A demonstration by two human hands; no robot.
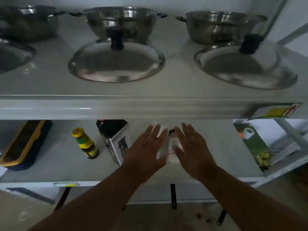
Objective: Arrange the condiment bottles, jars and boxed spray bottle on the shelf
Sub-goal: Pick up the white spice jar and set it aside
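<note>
Head view. Both forearms are extended forward onto the lower shelf (50,167), palms turned toward each other. The left hand (146,147) is held flat with fingers straight and spread; nothing is gripped. The right hand (191,147) is likewise flat, fingers straight and slightly apart, empty. Between the two hands a white bottle (173,145) with a dark cap is seen upright on the shelf; the right thumb lies across its lower part, though contact cannot be confirmed. A second pale container (162,130) is partly visible behind the left fingertips; its type cannot be told because of blur.

Positions relative to the white bottle: one box (119,145), white with a printed spray bottle, stands just to the left, beside the left hand. One dark bottle (108,126) stands touching or just behind that box. One small amber bottle (85,144) with a yellow cap stands farther left, apart from the box. One dark case (25,145) with yellow trim lies at the far left. One green package (253,142) stands well to the right.

On the upper shelf (150,107), three steel pots are counted, the middle one (121,22) directly above the white bottle. Three lids lie in front of them; two (116,62) carry black knobs, the left one being cut off by the frame edge.
</note>
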